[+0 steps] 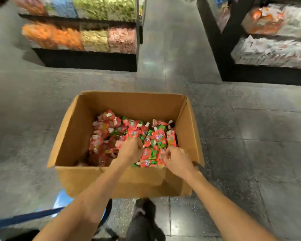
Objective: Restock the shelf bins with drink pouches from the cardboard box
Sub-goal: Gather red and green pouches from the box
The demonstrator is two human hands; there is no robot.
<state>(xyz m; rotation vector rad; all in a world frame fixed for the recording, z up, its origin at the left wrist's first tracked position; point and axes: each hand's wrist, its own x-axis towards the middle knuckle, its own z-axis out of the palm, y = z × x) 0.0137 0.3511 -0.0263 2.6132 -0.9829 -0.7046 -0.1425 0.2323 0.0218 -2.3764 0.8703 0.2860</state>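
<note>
An open cardboard box (73, 136) stands on the floor in front of me, its bottom covered with red and green drink pouches (159, 137). Both my arms reach down into it. My left hand (129, 150) is curled into the pile near the middle, fingers closed around pouches. My right hand (176, 160) is at the near right corner, fingers pinched on pouches there. The shelf bins (94, 39) with orange, yellow and pink packets stand beyond the box at the upper left, blurred.
A second black shelf unit (271, 51) with silver and orange packets stands at the upper right. A grey tiled aisle (165, 54) runs between the two units. A blue object (59, 204) lies at my lower left; my dark shoe (144, 206) is below the box.
</note>
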